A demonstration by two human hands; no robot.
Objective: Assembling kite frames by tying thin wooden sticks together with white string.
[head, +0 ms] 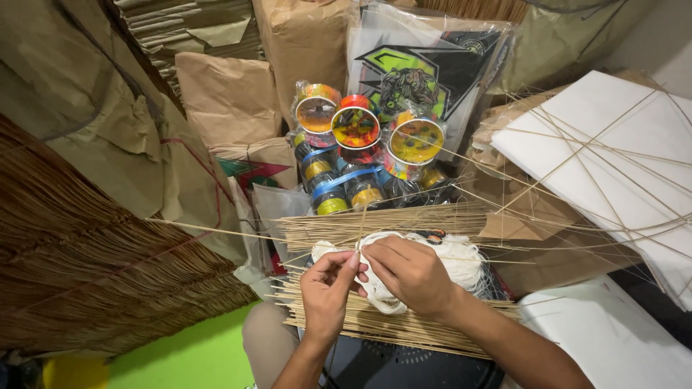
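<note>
My left hand [326,292] and my right hand [411,275] meet at the fingertips over a tangle of white string [461,261]. Between them they pinch thin bamboo sticks [360,223]: one stands upright from the left fingers, and a long one runs out to the left. Both hands hover over a loose bundle of thin bamboo sticks [404,328] lying across my lap. A second flat bundle of sticks [389,220] lies just beyond the string.
Several colourful string spools [355,126] wrapped in plastic stand behind. A printed kite in a clear bag [425,68] leans at the back. White kite paper with stick frames [613,144] sits at right. Brown paper packages [223,94] and a big heap of brown sticks [86,274] fill the left.
</note>
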